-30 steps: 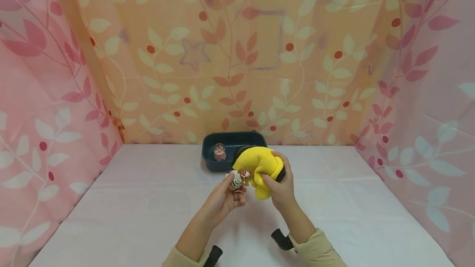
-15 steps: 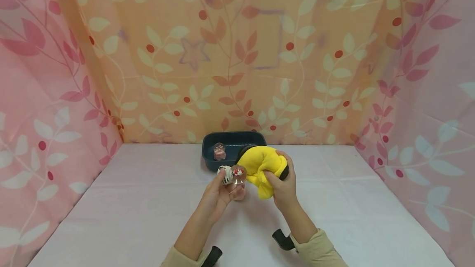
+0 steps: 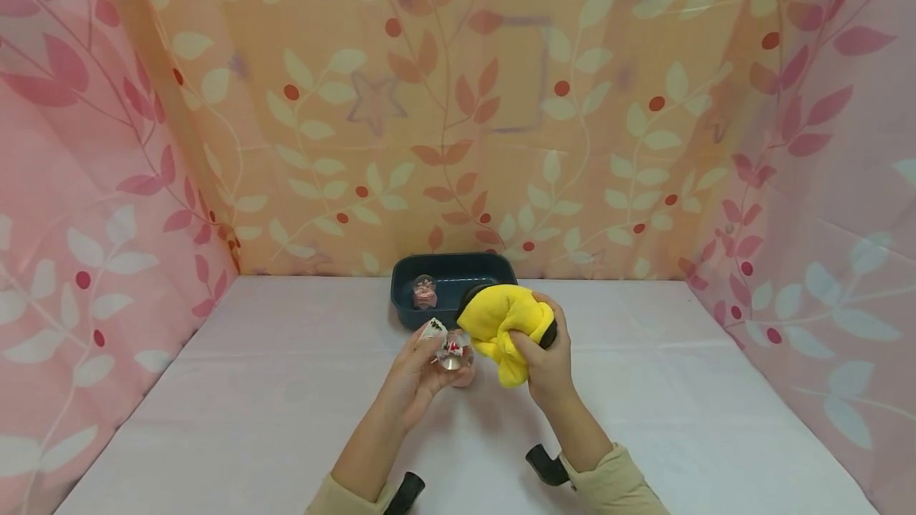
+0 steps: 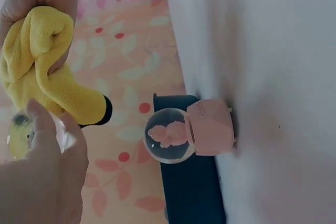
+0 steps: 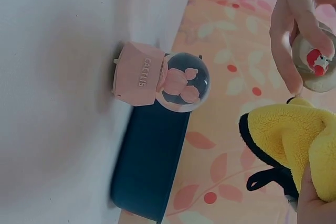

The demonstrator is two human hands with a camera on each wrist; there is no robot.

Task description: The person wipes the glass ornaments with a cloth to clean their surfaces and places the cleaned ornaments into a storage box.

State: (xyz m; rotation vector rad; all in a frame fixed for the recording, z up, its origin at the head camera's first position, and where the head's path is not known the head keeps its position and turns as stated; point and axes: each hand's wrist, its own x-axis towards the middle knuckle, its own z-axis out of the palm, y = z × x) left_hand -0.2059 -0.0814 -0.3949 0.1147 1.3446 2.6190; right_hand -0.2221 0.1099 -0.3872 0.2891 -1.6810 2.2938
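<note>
"Starting from the left?"

"The left grip [image 3: 413, 382], fingers curled round a clear snow globe [image 3: 455, 350] with a red-and-white figure inside, held above the tabletop [image 3: 250, 404]"

"Then?"

"A dark blue bin [image 5: 152, 156] behind it, a small pink globe [image 3: 425, 292] inside at the left end"

"And in front of that?"

"A lettered pink globe [image 5: 137, 74], upright on the tabletop"

"Further right?"

"A bunched yellow cloth [image 3: 501, 324] with black edging, right by the snow globe; I can't tell if they touch"

"Last?"

"The right grip [image 3: 549, 356], closed on the cloth, thumb pressed into its folds"
</note>
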